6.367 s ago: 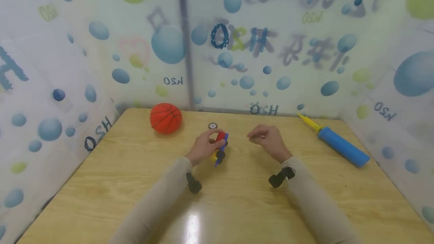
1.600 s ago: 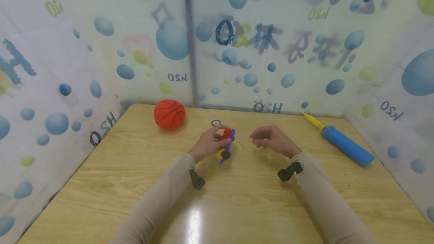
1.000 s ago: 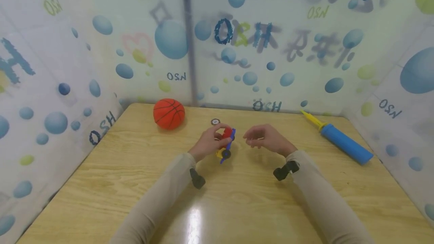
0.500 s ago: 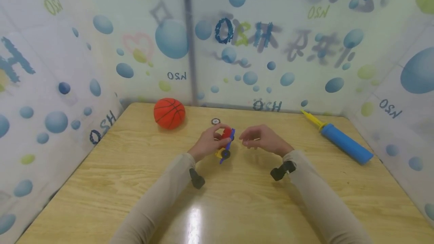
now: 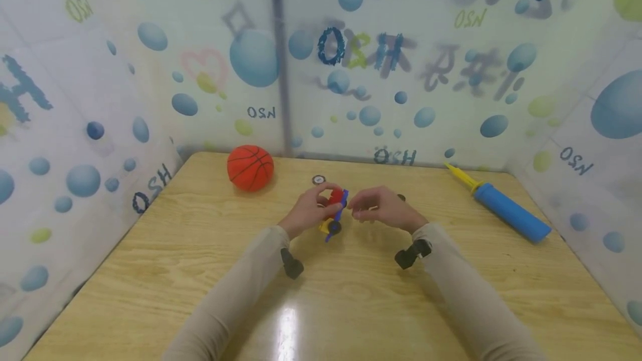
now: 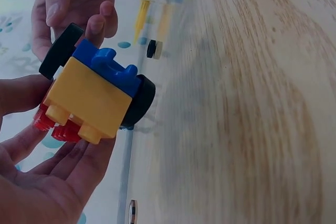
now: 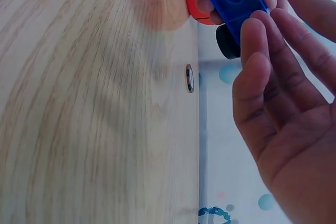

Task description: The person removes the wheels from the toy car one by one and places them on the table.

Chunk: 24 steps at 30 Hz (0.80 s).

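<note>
While the left hand (image 5: 307,213) grips a toy car (image 5: 335,211) built of red, yellow and blue bricks at the centre of the head view, the right hand (image 5: 383,209) meets it from the right, fingertips (image 7: 252,30) laid on the blue plate. Left fingers curl round the red and yellow bricks; right fingers stay nearly straight, touching rather than clasping. One black wheel (image 6: 140,100) sits on the car's side in the left wrist view. Upper left of centre on the wooden table (image 5: 351,305) lies a basketball (image 5: 250,167); a small disc (image 5: 318,179) lies just beyond the hands; a blue pump (image 5: 504,211) lies at right.
</note>
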Each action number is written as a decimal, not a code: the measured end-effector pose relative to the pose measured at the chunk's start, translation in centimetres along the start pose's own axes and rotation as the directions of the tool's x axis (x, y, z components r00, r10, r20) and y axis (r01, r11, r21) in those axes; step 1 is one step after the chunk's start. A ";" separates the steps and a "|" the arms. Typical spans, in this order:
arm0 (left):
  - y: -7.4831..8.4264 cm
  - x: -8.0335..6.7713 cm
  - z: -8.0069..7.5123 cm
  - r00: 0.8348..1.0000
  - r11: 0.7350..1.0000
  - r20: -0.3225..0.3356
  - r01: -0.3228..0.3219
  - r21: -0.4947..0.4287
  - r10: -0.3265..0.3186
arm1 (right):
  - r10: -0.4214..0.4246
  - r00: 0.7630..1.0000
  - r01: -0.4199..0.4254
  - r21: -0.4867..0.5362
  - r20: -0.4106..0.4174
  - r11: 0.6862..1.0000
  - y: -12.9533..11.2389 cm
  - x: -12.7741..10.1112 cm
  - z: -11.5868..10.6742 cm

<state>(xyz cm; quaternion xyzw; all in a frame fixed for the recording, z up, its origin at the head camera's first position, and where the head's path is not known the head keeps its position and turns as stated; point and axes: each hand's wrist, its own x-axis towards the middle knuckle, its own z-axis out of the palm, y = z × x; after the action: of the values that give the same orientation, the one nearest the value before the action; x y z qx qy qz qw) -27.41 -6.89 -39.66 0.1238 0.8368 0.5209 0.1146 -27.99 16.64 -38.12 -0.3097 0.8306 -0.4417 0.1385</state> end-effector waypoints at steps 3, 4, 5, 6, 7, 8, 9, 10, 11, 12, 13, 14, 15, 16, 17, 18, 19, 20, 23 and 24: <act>0.1 0.1 0.1 1.000 1.000 0.002 0.001 -0.002 -0.001 | -0.013 1.000 0.013 0.009 0.004 1.000 -0.1 0.0 0.1; 0.1 0.1 0.1 1.000 1.000 0.004 0.003 -0.003 -0.003 | -0.016 1.000 0.016 0.008 0.006 1.000 0.0 0.1 0.1; 0.1 0.1 0.1 1.000 1.000 0.005 0.005 -0.005 -0.005 | -0.018 1.000 0.018 0.013 0.009 1.000 -0.1 0.1 0.2; 0.2 0.1 0.1 1.000 1.000 0.008 0.008 -0.009 -0.008 | -0.021 1.000 0.021 0.015 0.013 1.000 0.0 0.1 0.2; 0.2 0.1 0.1 1.000 1.000 0.009 0.012 -0.012 -0.012 | -0.023 1.000 0.022 0.021 0.017 1.000 0.0 0.1 0.2; 0.3 0.1 0.1 1.000 1.000 0.010 0.017 -0.014 -0.017 | -0.025 0.999 0.025 0.024 0.020 0.999 0.0 0.1 0.3; 0.3 0.1 0.1 1.000 1.000 0.009 0.018 -0.017 -0.018 | -0.027 0.999 0.026 0.027 0.023 0.999 0.0 0.1 0.3; 0.3 0.1 0.2 1.000 1.000 0.008 0.023 -0.021 -0.023 | -0.030 0.999 0.029 0.032 0.026 0.999 0.0 0.1 0.3; 0.3 0.1 0.2 1.000 0.999 0.007 0.024 -0.026 -0.024 | -0.031 0.999 0.030 0.035 0.029 0.999 -0.1 0.1 0.4; 0.3 0.1 0.2 1.000 0.999 0.005 0.025 -0.029 -0.025 | -0.034 0.999 0.033 0.031 0.030 0.999 -0.1 0.2 0.5; 0.3 0.1 0.2 1.000 0.999 0.004 0.022 -0.031 -0.022 | -0.034 0.999 0.033 0.039 0.032 0.999 -0.1 0.2 0.5; 0.3 0.1 0.2 1.000 0.999 0.003 0.019 -0.031 -0.019 | -0.035 0.999 0.034 0.041 0.034 0.999 -0.1 0.2 0.6; 0.3 0.1 0.2 1.000 0.999 0.002 0.018 -0.035 -0.018 | -0.037 0.999 0.035 0.044 0.037 0.998 -0.1 0.3 0.7; 0.3 0.2 0.2 1.000 0.999 0.001 0.019 -0.038 -0.019 | -0.035 0.999 0.033 0.046 0.041 0.998 -0.1 0.3 0.7; 0.3 0.2 0.2 1.000 0.999 0.001 0.019 -0.038 -0.019 | -0.032 0.998 0.030 0.046 0.045 0.998 -0.1 0.4 0.8; 0.3 0.2 0.2 1.000 0.999 0.001 0.020 -0.038 -0.020 | -0.028 0.998 0.026 0.046 0.051 0.999 0.0 0.4 0.9; 0.3 0.2 0.2 1.000 0.999 0.002 0.022 -0.038 -0.022 | -0.025 0.998 0.022 0.047 0.059 0.999 0.0 0.5 1.0; 0.4 0.2 0.2 1.000 0.999 0.000 0.026 -0.037 -0.026 | -0.022 0.998 0.020 0.037 0.065 0.999 0.0 0.5 1.1; 0.5 0.2 0.2 0.999 0.999 -0.006 0.036 -0.036 -0.037 | -0.023 0.997 0.023 0.009 0.077 1.000 0.1 0.6 1.2; 0.5 0.1 0.2 0.999 0.999 -0.006 0.038 -0.035 -0.038 | -0.025 0.996 0.025 0.003 0.080 1.000 0.0 0.6 1.3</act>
<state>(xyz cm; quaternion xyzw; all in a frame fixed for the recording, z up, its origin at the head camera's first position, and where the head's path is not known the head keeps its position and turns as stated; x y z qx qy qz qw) -27.43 -6.46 -39.27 0.1039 0.8302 0.5335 0.1238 -27.81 15.44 -38.87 -0.3375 0.8198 -0.4316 0.1666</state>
